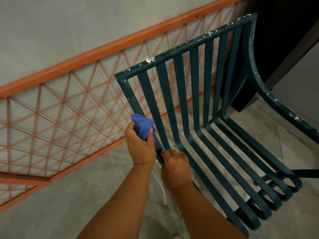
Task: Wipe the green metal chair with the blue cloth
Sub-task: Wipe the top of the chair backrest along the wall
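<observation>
While the green metal chair is standing beside the orange lattice railing, open gaps are running between its slats, and bare tiled floor is lying below and to the left of my hands. No containers are showing in this view. White flecks are marking the chair's top rail and the arm on its far right. My left hand is closing around the bunched blue cloth, thumb on one side and fingers wrapped round the other, and is pressing it against the outermost left slat of the backrest, just above where that slat is bending into the seat. My right hand is curling shut just beside and below the left, and it is gripping the next slat at the bend. Clear plastic sheeting is lying under my right wrist.
</observation>
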`<state>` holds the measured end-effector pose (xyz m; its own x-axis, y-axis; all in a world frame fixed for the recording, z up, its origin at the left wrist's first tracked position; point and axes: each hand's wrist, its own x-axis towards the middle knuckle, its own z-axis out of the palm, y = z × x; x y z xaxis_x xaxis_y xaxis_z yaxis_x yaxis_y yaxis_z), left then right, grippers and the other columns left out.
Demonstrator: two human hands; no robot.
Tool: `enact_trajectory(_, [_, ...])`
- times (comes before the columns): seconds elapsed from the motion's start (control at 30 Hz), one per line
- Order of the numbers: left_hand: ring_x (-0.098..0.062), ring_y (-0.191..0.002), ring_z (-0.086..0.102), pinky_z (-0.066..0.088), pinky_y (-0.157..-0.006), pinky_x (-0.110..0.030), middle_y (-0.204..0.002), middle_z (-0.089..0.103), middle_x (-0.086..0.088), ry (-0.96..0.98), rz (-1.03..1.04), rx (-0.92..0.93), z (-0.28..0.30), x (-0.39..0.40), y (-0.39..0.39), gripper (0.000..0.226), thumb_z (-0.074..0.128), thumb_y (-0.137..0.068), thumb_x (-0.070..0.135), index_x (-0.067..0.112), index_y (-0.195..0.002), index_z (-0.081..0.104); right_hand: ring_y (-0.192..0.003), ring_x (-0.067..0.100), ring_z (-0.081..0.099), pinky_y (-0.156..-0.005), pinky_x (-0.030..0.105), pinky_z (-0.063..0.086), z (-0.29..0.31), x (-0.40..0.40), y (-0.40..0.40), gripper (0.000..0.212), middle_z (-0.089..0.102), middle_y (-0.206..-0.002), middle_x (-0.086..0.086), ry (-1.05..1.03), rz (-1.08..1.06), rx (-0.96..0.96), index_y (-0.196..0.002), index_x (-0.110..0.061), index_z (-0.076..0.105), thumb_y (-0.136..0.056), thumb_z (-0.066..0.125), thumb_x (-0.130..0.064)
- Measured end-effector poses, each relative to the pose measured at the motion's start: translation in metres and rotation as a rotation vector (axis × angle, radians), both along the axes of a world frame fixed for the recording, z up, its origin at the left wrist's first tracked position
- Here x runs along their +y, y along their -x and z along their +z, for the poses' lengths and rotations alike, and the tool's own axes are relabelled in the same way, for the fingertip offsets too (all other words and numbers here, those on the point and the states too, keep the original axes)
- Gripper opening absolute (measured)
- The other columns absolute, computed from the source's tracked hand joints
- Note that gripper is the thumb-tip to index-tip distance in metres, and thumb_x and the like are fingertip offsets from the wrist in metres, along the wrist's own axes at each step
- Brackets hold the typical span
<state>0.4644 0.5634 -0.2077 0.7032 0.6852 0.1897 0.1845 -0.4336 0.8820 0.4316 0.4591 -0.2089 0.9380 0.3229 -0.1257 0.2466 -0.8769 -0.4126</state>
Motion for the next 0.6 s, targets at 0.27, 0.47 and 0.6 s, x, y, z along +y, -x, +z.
enact_trajectory(0.27, [-0.011, -0.088, 0.057, 0.048, -0.076, -0.016, -0.101, 0.057, 0.001, 0.054, -0.005, 0.052, 0.008, 0.004, 0.001, 0.036, 0.074, -0.080, 0.023, 0.019, -0.103, 0.047, -0.093, 0.024, 0.064, -0.102, 0.047, 0.044, 0.003, -0.001, -0.001, 0.031, 0.068, -0.101, 0.008, 0.002, 0.030, 0.014, -0.113, -0.014, 0.063, -0.083, 0.067, -0.008])
enact_trajectory(0.47, [-0.009, -0.084, 0.056, 0.045, -0.072, -0.010, -0.100, 0.057, -0.001, -0.022, 0.035, -0.029, 0.039, 0.032, -0.033, 0.039, 0.074, -0.080, 0.024, 0.008, -0.106, 0.049, -0.117, 0.020, 0.055, -0.115, 0.040, 0.030, 0.007, -0.004, -0.005, 0.041, 0.060, -0.128, 0.004, 0.020, 0.044, 0.090, -0.132, -0.018, 0.051, -0.092, 0.061, -0.022])
enact_trajectory(0.6, [-0.013, -0.078, 0.055, 0.042, -0.064, -0.014, -0.089, 0.056, 0.000, 0.004, 0.028, 0.130, 0.027, 0.016, -0.016, 0.028, 0.071, -0.083, 0.024, 0.011, -0.095, 0.049, -0.114, 0.018, 0.057, -0.115, 0.041, 0.029, 0.009, -0.003, -0.004, 0.037, 0.062, -0.123, 0.003, 0.021, 0.043, 0.079, -0.129, -0.019, 0.054, -0.092, 0.061, -0.020])
